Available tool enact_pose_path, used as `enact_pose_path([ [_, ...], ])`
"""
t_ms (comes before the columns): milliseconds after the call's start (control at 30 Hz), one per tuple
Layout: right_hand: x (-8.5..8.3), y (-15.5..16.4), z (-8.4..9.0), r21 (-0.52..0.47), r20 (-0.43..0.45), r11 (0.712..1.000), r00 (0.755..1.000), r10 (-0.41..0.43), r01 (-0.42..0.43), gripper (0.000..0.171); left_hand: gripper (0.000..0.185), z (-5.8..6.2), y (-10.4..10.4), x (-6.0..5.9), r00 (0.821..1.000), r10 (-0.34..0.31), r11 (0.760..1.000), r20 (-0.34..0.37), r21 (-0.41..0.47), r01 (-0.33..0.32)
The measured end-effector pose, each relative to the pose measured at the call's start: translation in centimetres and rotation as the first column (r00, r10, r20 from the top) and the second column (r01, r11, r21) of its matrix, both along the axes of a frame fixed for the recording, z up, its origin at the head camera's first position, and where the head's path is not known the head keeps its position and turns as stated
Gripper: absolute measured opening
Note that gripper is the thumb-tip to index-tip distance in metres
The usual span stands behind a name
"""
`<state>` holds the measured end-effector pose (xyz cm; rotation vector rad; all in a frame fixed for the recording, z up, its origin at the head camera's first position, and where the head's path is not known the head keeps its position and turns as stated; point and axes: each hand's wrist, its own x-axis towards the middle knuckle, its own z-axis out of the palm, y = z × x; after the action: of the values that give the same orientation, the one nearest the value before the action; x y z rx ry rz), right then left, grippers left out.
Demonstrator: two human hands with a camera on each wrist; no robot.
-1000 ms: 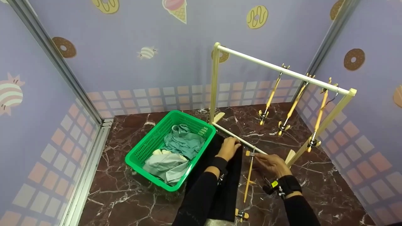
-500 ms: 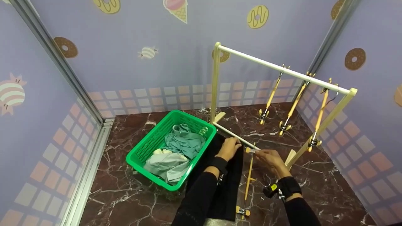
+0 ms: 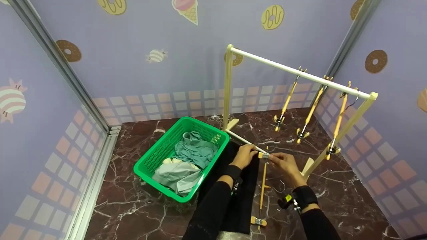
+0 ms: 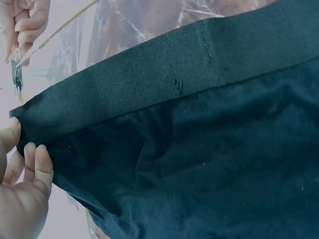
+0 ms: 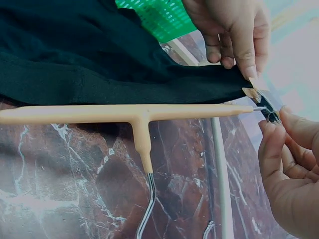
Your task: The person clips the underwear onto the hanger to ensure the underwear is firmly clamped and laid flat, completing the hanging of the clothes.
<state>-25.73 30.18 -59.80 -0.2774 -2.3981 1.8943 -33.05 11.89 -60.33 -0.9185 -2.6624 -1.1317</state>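
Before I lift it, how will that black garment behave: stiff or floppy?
Probably floppy: the black garment lies flat on the table and wrinkles near the left hand pinching its corner. Likely light, since fingertips alone hold that corner. The waistband looks thicker, so it may give the clip at the right hand firmer purchase.

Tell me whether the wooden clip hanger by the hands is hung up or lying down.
Lying down. The clip hanger lies flat on the marble table, beside the black garment, off the rail.
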Motion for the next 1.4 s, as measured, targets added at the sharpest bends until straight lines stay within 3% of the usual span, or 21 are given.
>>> enact_pose_path([
  [300,-0.3,0.1,0.2,0.049,-0.008,0.999,1.0,-0.009,0.01,0.032,0.013,0.4,-0.1,-0.2,0.997,-0.044,0.999,0.062,0.0,0.044],
  [533,-0.2,0.2,0.0,0.007,0.005,1.0,1.0,0.002,-0.002,0.033,0.013,0.7,0.2,0.0,0.992,0.001,1.0,0.124,0.018,-0.004],
  [733,-0.3,0.2,0.4,0.025,-0.002,0.999,1.0,0.028,-0.027,0.032,0.013,0.9,0.6,-0.3,0.982,-0.009,0.998,0.188,0.056,-0.002],
  [933,-0.5,0.0,0.3,0.132,-0.023,0.99,0.998,0.053,-0.049,0.033,0.013,1.1,0.7,-0.4,0.987,-0.013,0.998,0.162,0.062,0.003],
  [1100,-0.6,0.0,0.1,0.157,-0.004,0.986,0.999,0.048,-0.047,0.036,0.012,1.2,0.6,-0.2,0.994,-0.004,0.998,0.11,0.061,-0.002],
  [1400,-0.6,0.6,-1.4,0.035,0.095,0.999,0.995,-0.025,0.021,0.038,0.028,0.5,-0.4,0.6,0.983,-0.042,0.998,0.178,0.049,0.034],
])
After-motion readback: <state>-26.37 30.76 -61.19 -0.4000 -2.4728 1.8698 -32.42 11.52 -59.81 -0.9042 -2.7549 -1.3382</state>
